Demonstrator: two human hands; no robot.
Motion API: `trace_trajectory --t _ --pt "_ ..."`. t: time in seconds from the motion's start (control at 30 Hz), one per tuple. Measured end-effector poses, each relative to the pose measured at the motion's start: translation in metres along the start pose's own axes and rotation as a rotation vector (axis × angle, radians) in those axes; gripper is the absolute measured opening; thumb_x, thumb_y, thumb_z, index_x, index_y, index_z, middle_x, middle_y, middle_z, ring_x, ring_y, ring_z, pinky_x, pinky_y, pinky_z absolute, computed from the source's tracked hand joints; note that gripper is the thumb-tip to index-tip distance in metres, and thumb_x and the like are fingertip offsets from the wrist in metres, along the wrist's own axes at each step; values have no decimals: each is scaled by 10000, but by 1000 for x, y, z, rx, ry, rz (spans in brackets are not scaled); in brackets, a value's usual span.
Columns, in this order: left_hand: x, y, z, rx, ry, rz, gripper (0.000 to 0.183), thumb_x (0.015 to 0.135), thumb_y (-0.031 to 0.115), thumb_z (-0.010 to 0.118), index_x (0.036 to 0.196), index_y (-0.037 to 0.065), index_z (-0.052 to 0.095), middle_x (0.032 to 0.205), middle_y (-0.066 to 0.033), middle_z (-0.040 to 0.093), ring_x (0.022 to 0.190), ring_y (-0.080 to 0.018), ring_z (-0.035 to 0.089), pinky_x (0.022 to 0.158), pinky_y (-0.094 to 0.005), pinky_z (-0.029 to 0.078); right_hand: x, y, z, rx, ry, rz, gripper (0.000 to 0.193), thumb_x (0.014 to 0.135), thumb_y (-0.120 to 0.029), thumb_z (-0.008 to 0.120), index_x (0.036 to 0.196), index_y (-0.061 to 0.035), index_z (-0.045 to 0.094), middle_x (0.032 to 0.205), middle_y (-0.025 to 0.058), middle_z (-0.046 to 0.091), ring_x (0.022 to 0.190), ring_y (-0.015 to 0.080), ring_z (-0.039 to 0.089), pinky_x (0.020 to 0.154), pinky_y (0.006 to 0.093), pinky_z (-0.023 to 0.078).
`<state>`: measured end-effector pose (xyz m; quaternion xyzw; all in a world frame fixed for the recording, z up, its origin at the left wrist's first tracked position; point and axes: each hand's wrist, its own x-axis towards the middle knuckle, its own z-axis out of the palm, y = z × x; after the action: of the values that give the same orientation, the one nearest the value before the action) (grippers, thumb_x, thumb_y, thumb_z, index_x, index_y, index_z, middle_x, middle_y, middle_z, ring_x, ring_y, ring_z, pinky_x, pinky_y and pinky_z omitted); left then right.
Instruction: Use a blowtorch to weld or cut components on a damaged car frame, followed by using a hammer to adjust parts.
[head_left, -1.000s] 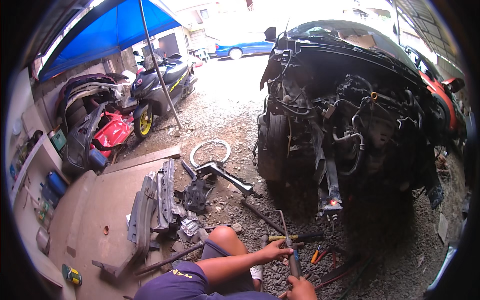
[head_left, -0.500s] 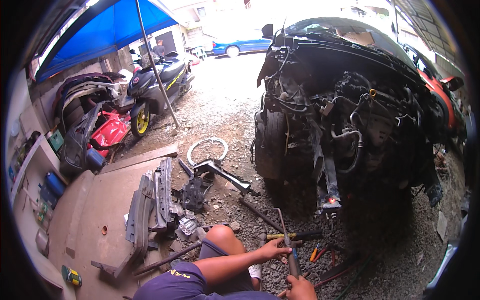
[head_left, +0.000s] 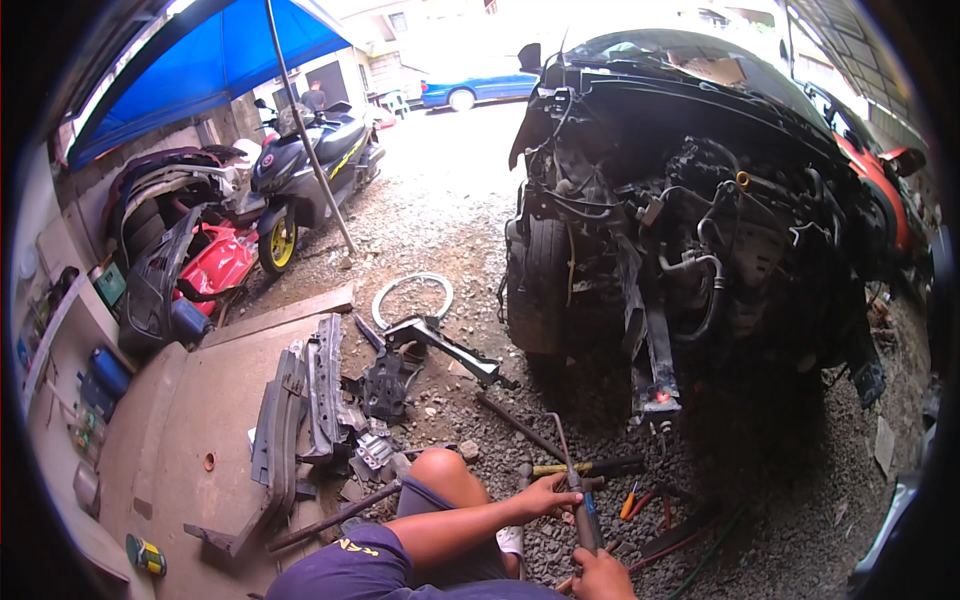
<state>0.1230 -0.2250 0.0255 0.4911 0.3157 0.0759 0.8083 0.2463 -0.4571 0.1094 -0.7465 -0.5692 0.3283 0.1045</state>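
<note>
A gas torch [head_left: 587, 522] with a thin bent nozzle slants upward in front of my knee. My right hand [head_left: 604, 578] is wrapped round its rear end, while my left hand [head_left: 548, 497] pinches it further forward, near the base of the nozzle. No flame shows at the tip. Beyond it, a spot of metal glows red [head_left: 662, 397] on the lower end of a bent frame rail [head_left: 655, 345], which hangs from the stripped front of a black car [head_left: 690, 130]. The nozzle tip is apart from that rail.
A yellow-handled hammer [head_left: 588, 467], a screwdriver [head_left: 629, 502] and hoses lie on the gravel around the torch. Removed metal car parts [head_left: 325, 390] and a white ring [head_left: 413, 297] lie to the left. A scooter [head_left: 315, 160] stands under a blue canopy [head_left: 210, 70].
The glowing spot has dimmed from bright orange to red. The view has shifted slightly; both hands keep their hold on the torch, with little movement.
</note>
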Motion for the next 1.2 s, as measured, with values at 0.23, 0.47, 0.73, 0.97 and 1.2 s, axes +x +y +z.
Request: trace_trajectory --t 0.23,0.47,0.73,0.97,1.2 --pt "3 -3 -4 6 3 -19 610 1006 366 840 1482 96 571 1185 -1 701 1024 -114 672 788 -282 533 -2 -4 -2 25 45 -1 490 890 -114 712 1375 -160 669 1153 274 692 1023 499 712 903 589 585" --pt "-3 0 -6 -28 -10 -16 625 1004 330 846 1503 89 556 1188 -21 710 1009 -125 693 756 -276 555 -2 -3 -2 76 42 -27 498 878 -102 717 1372 -151 671 1153 265 695 1033 497 708 908 586 584" --pt "2 -1 1 10 -25 8 601 994 316 851 1464 72 567 1149 -35 705 976 -122 694 720 -277 569 -1 12 8 38 62 48 463 850 -269 836 1281 -191 685 1117 234 702 1041 481 718 934 571 585" --pt "1 13 8 -153 -94 -34 473 1079 269 725 1482 68 578 1093 -42 700 924 -164 767 717 -258 565 -24 8 -27 124 144 14 351 899 -193 740 1247 -191 693 1063 201 704 983 433 732 875 544 599" --pt "-7 12 10 -170 -147 -27 469 1073 212 732 1488 37 603 982 -19 660 764 -88 609 659 -259 513 -83 -42 -88 58 221 42 190 906 -161 767 1093 -170 737 925 125 681 850 361 709 746 466 580"
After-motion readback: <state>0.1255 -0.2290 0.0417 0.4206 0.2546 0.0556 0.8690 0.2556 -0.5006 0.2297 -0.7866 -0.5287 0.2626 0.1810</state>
